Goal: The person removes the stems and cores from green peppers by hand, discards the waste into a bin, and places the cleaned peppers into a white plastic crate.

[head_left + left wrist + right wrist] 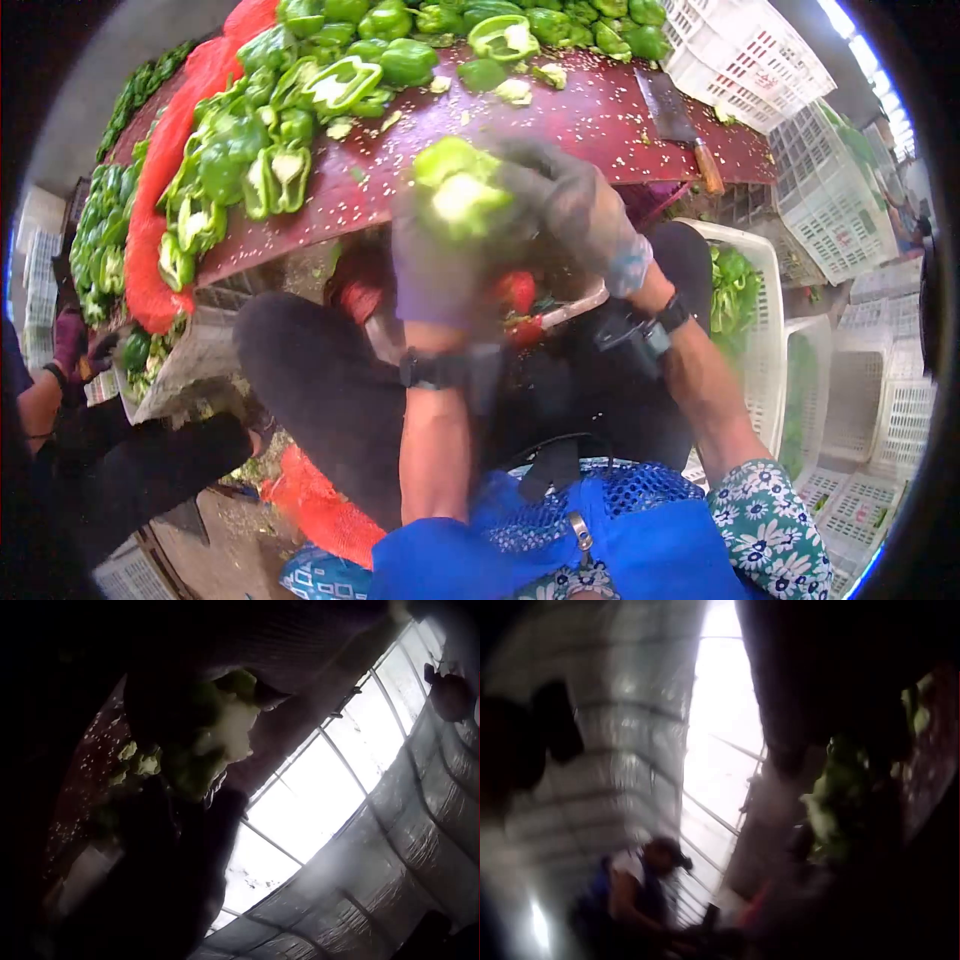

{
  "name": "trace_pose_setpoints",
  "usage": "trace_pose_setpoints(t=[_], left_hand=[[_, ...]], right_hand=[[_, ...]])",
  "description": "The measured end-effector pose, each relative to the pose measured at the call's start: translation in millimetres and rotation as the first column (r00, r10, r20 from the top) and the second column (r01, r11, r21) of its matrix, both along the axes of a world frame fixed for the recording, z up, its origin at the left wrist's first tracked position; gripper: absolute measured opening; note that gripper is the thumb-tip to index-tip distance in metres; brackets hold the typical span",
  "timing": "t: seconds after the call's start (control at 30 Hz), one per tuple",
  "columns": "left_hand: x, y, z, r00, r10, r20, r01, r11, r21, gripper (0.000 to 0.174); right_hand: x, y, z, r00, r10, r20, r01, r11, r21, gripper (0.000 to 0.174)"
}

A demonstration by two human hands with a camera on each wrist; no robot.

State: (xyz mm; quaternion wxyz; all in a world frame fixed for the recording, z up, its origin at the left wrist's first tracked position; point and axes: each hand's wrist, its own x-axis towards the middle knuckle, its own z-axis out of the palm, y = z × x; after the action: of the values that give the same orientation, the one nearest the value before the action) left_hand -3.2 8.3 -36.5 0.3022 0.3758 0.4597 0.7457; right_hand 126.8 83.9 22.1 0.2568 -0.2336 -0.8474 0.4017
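A green bell pepper [462, 185], its pale inner core showing, is held up in front of the maroon table's near edge. My gloved left hand [435, 270], blurred, grips it from below and the left. From the right, my right hand [580, 205], in a dark glove, curls its fingers against the pepper's upper side. In the left wrist view the pepper [217, 735] sits between the two dark hands. The right wrist view shows its ragged green and pale edge [836, 799] among dark fingers.
Whole and cut green peppers [230, 160] heap along the maroon table [570, 115], among scattered seeds. A cleaver [665, 105] lies at its right. White crates [745, 60] stand at the right, one basket [770, 300] holding green pieces. Another person's gloved hand [75, 340] is at far left.
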Motion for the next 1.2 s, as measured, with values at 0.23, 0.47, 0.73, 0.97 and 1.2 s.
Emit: trace_pose_setpoints(t=[0.23, 0.47, 0.73, 0.97, 1.2], left_hand=[[-5.9, -27.0, 30.9, 0.986, -0.140, 0.090, 0.151, 0.981, -0.123, 0.038], [-8.2, -54.6, 51.5, 0.533, -0.033, -0.845, -0.167, 0.976, -0.143, 0.034], [8.5, -39.7, 32.8, 0.139, 0.107, -0.984, -0.236, 0.969, 0.072, 0.041], [-1.6, -33.6, 5.9, 0.667, 0.150, -0.730, -0.197, 0.980, 0.021, 0.038], [-0.9, -36.5, 19.1, 0.503, -0.491, 0.711, 0.311, 0.871, 0.381, 0.033]], right_hand=[[-0.4, -20.9, 10.2, 0.999, -0.026, 0.048, -0.025, 0.571, 0.821, 0.045], [-14.9, -42.9, -12.5, 0.977, -0.145, -0.156, 0.213, 0.648, 0.731, 0.039], [-27.0, -13.4, -72.7, 0.842, -0.162, -0.514, 0.301, 0.933, 0.199, 0.021], [-7.6, 46.4, 0.3, 0.862, -0.500, -0.089, 0.498, 0.797, 0.343, 0.035], [-24.8, -29.8, -9.7, 0.980, -0.174, 0.091, 0.098, 0.834, 0.542, 0.020]])
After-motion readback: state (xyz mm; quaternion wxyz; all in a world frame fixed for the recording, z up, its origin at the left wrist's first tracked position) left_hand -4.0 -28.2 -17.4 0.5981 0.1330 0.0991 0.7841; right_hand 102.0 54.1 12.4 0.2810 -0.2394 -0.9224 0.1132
